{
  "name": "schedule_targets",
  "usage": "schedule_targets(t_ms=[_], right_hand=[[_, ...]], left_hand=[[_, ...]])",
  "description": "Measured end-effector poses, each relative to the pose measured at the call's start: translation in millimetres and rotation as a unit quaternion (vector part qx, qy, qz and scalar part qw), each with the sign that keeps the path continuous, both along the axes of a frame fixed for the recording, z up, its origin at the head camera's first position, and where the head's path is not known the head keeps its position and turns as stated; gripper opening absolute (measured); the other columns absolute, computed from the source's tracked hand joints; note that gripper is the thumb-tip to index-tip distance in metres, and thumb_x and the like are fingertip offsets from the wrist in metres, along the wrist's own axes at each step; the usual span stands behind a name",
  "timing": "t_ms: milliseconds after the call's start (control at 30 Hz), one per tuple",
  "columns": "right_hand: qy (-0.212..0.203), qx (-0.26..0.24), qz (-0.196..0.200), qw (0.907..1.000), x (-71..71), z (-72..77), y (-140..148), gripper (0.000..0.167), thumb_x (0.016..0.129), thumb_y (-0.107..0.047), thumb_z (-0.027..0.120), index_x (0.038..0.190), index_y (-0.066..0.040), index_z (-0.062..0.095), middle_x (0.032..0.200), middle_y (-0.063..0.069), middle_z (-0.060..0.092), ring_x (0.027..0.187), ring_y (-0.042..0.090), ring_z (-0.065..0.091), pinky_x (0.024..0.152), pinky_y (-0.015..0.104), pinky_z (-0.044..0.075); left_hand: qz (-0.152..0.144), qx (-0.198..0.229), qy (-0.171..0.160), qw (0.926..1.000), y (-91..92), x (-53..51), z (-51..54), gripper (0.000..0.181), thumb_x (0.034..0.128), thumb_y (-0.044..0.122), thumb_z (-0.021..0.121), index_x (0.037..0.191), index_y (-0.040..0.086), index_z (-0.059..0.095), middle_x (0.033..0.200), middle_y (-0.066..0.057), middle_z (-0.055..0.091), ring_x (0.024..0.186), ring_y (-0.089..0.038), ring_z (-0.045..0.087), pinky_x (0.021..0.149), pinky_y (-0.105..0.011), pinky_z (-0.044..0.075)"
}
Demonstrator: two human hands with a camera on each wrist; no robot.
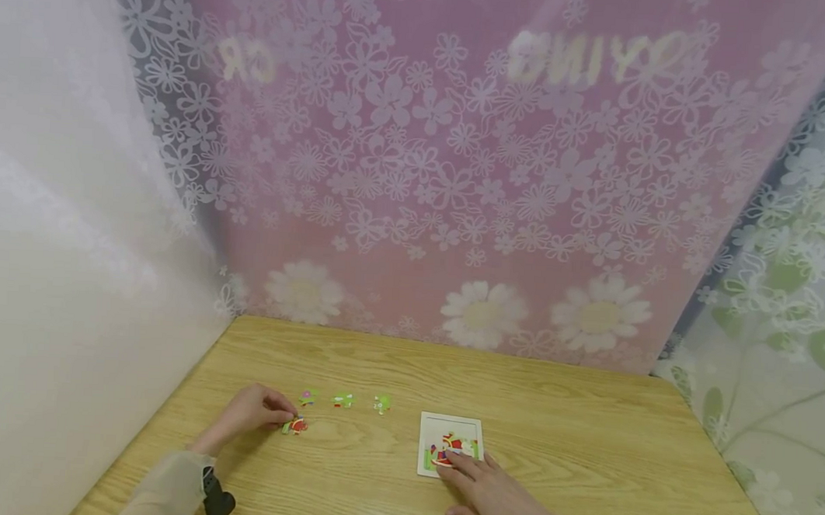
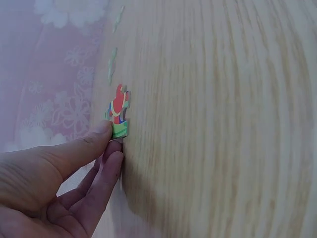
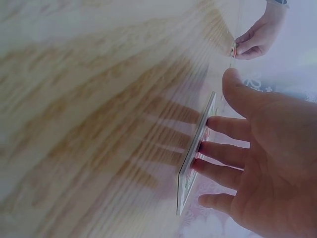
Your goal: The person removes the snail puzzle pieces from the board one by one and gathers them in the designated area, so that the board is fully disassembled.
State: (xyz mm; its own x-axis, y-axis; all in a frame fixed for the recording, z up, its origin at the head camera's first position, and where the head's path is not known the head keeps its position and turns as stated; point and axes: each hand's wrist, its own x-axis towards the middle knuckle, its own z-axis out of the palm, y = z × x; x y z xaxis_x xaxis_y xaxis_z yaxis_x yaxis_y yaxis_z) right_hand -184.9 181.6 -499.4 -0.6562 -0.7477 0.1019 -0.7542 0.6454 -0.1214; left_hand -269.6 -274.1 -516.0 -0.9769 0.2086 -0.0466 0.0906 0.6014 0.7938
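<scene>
On the left side of the wood-grained tabletop (image 1: pixel 586 422), the left hand (image 1: pixel 253 409) pinches a red-and-green piece (image 1: pixel 296 425) between the thumb and curled fingers, with most of its printed shape showing beyond the fingertips. The right hand (image 1: pixel 494 499) is spread over a white-bordered board (image 1: pixel 439 421), well apart from the left, its fingertips resting on the coloured lower part of the picture and its thumb held away from the surface. Near the pinched piece, toward the far edge, three small pieces lie apart in a loose row: one green with a purple spot (image 1: pixel 307 397), one green and white (image 1: pixel 343 401), and one mostly green (image 1: pixel 381 404). The step in hand looks like handling one loose piece while the other hand steadies the board; whether the piece is being picked up or set down cannot be told, nor whether it touches the tabletop. The board's upper part looks pale and bare, so the picture seems only partly filled, though it is too small to tell which shapes are separate. If the piece is meant for the board, the next move calls for a sideways carry, a turn to match its outline, and lifted right fingers to free the spot.
</scene>
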Motion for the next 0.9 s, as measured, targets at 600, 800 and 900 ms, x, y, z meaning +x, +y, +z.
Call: schedule_targets(t_ms=[600, 800, 900], right_hand=[[0.007, -0.014, 0.011, 0.9998, 2.5, 0.2, 0, 0.065, 0.102, -0.053, 0.050, 0.147, -0.006, 0.053, 0.146, 0.016, 0.055, 0.134, 0.032, 0.053, 0.102, 0.066, 0.044], [0.030, -0.024, 0.022, 0.9990, 1.7, -2.2, 3, 0.064, 0.102, -0.051, 0.051, 0.146, -0.004, 0.053, 0.145, 0.014, 0.056, 0.133, 0.031, 0.053, 0.102, 0.063, 0.045], [0.023, -0.029, 0.027, 0.9990, 0.6, -2.3, 4, 0.064, 0.103, -0.049, 0.051, 0.147, -0.003, 0.052, 0.146, 0.014, 0.055, 0.134, 0.031, 0.053, 0.102, 0.064, 0.044]], left_hand=[[0.057, -0.001, 0.012, 0.9983, 8.6, 2.7, 11.9, 0.017, 0.0984, 0.018, 0.068, 0.101, 0.003, 0.076, 0.082, -0.004, 0.068, 0.072, -0.016, 0.066, 0.063, -0.031, 0.059], [0.073, 0.005, 0.007, 0.9973, 18.2, 1.6, 26.6, 0.019, 0.1004, 0.017, 0.065, 0.101, 0.000, 0.075, 0.086, -0.008, 0.069, 0.072, -0.017, 0.067, 0.066, -0.033, 0.061], [0.069, 0.005, 0.005, 0.9976, 22.2, 1.4, 31.7, 0.020, 0.1007, 0.017, 0.065, 0.102, -0.001, 0.074, 0.086, -0.011, 0.071, 0.073, -0.019, 0.069, 0.066, -0.033, 0.061]])
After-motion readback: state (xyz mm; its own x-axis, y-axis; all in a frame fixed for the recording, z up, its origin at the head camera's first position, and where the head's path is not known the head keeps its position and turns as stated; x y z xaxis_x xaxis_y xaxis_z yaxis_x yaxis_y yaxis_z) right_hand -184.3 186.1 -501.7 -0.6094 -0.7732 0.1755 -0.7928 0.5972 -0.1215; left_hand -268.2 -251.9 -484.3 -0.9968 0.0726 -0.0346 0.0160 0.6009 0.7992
